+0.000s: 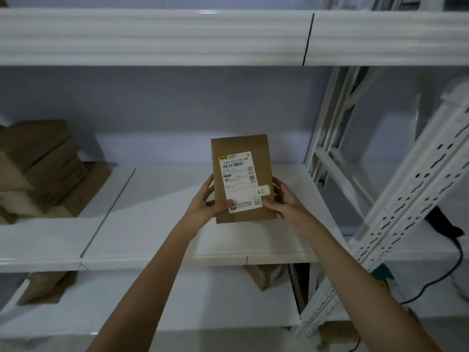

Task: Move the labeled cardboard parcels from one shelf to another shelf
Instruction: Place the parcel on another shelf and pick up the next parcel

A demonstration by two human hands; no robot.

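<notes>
Cardboard parcel (242,179) is clasped at its lower edges by left hand (203,207) and right hand (285,203), label (239,181) up, likely for reading, above the shelf (157,199); stacked boxes (43,168) at nine o'clock.

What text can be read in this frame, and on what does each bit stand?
"332B A313 00 008": top of the label on the parcel held by the left hand and right hand.
"A313": left side of the label, lower down.
Handwritten sticker at the label's right edge: two characters, not legible.
Barcodes, logo and remaining small print on the label: too small to read.
Boxes on the left of the shelf: no readable text.
</notes>
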